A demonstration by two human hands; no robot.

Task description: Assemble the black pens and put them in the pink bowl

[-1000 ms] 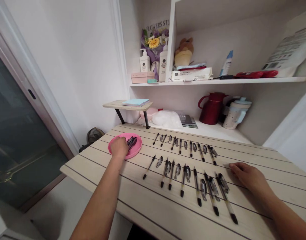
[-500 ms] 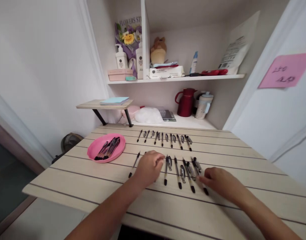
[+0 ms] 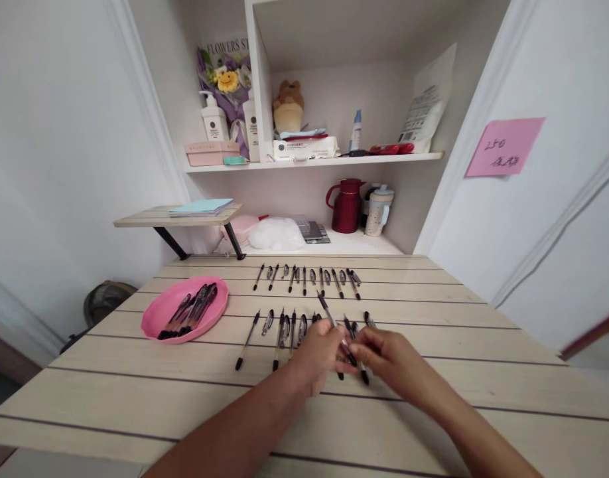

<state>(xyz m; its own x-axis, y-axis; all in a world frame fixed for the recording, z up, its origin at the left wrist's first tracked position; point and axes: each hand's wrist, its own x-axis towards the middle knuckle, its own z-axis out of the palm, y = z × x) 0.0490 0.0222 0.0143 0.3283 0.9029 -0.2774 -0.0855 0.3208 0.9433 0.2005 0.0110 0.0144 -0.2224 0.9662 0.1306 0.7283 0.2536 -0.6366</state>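
Pen (image 3: 326, 307) gripped in our left hand (image 3: 315, 354), our right hand (image 3: 391, 355) pinching its lower end, pink dish (image 3: 158, 305) just chilling off left

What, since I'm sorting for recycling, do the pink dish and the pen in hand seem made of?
Pink dish: probably smooth plastic, judging by its even colour and wavy rim. Held pen: likely smooth plastic, looking partly translucent; gloss unclear.
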